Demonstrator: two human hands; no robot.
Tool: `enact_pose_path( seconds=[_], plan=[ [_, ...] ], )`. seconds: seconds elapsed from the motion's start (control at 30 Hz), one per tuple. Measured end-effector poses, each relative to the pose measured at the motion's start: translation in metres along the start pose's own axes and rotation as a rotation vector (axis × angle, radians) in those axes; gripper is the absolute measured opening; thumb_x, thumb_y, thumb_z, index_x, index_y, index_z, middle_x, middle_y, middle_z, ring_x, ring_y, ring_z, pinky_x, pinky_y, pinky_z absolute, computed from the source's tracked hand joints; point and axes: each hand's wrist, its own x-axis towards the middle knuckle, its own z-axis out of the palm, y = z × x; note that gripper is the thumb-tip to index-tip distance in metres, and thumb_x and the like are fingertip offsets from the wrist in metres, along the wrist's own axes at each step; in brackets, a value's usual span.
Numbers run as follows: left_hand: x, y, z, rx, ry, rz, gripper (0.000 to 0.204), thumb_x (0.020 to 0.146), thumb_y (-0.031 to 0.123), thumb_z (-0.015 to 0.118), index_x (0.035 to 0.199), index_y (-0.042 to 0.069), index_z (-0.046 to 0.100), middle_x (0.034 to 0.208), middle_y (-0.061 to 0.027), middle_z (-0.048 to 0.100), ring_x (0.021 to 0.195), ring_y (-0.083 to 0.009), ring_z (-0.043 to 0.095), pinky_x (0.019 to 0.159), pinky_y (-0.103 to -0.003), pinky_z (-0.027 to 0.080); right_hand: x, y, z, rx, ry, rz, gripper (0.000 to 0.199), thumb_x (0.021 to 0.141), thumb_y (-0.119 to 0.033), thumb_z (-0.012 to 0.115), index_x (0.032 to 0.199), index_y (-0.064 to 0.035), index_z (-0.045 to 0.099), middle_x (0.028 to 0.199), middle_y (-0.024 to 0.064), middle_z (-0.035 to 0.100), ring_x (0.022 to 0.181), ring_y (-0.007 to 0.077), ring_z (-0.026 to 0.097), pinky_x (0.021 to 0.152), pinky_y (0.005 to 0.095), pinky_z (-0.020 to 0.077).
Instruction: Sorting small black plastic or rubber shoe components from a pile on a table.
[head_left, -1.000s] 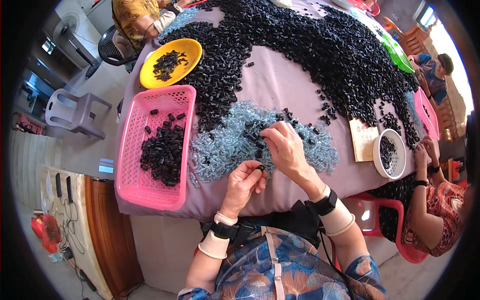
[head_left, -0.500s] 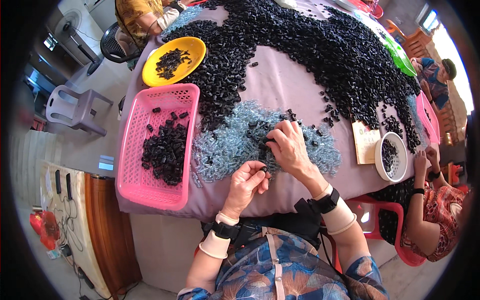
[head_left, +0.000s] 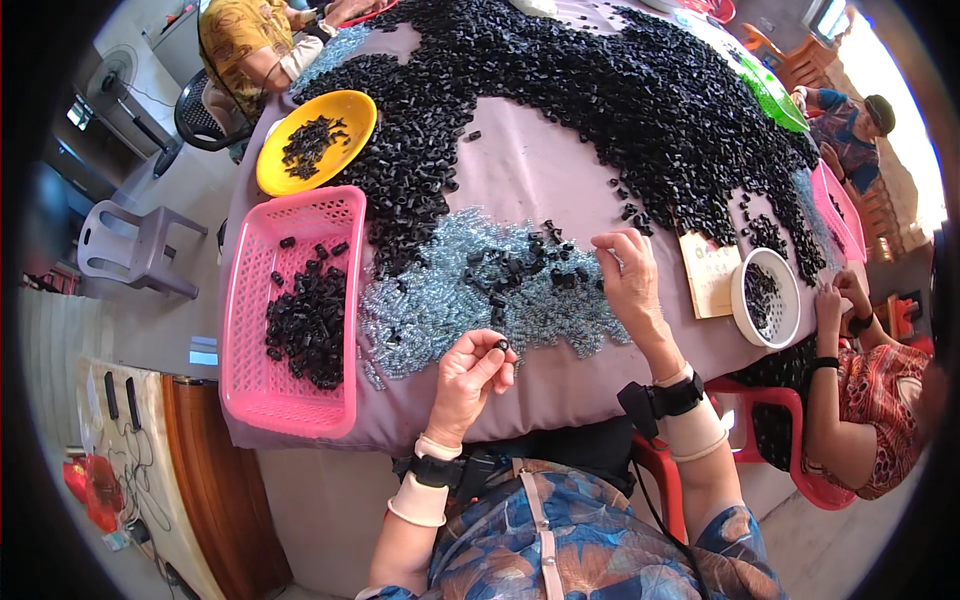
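My left hand [head_left: 468, 386] is closed in a pinch on a small black plastic part [head_left: 501, 345], just in front of the pile. Beyond it spreads a heap of small shiny bluish coil-like pieces [head_left: 440, 300], with loose black parts [head_left: 510, 280] scattered on top. My right hand [head_left: 632, 282] hovers at the heap's right edge, its fingers curled together; whatever they hold, if anything, is hidden. To the left, a pink basket [head_left: 358, 300] contains a cluster of similar black parts [head_left: 310, 325].
A yellow plate [head_left: 360, 120] with black bits sits behind the basket. A great mound of black parts [head_left: 600, 110] covers the far table. On the right are a white basket [head_left: 738, 300] and a booklet [head_left: 705, 275]. Co-workers sit at left, at far right and beside me [head_left: 860, 420].
My right hand has moved right, from over the middle of the heap to its edge. My left hand keeps its pinch on the black part. The whole view has shifted slightly.
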Motion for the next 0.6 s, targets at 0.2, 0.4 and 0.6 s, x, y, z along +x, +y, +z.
enact_pose_path(
  seconds=[0.2, 0.4, 0.6],
  plan=[
    [0.0, 0.0, 0.001, 0.019, -0.004, 0.002, 0.011, 0.09, 0.009, 0.056, 0.1, 0.004, 0.053, 0.087, -0.0101, 0.061, 0.065, -0.0136, 0.057, 0.053, -0.022, 0.043, -0.003, 0.001, 0.006, 0.011, -0.059, -0.013, 0.011, 0.075, 0.0, 0.061, 0.083, -0.0065, 0.063, 0.083, 0.008, 0.055, 0.083, 0.0283, 0.05, 0.074, 0.0366, 0.0417],
    [0.0, 0.0, 0.002, 0.021, -0.004, 0.008, 0.012, 0.09, 0.009, 0.056, 0.1, 0.003, 0.053, 0.087, -0.0099, 0.061, 0.065, -0.0134, 0.057, 0.053, -0.022, 0.044, 0.012, -0.008, 0.022, -0.036, -0.241, -0.1, 0.011, 0.072, -0.011, 0.067, 0.082, -0.0064, 0.066, 0.084, 0.0102, 0.055, 0.084, 0.0303, 0.05, 0.075, 0.0392, 0.0413],
    [0.0, 0.0, 0.003, 0.032, 0.011, 0.009, 0.013, 0.09, 0.008, 0.055, 0.102, 0.003, 0.054, 0.087, -0.0097, 0.061, 0.065, -0.013, 0.057, 0.053, -0.022, 0.044, 0.021, -0.005, 0.027, -0.107, -0.406, -0.105, 0.01, 0.073, -0.011, 0.066, 0.081, -0.0055, 0.064, 0.083, 0.0115, 0.055, 0.083, 0.0316, 0.05, 0.073, 0.0406, 0.0409]
  ],
)
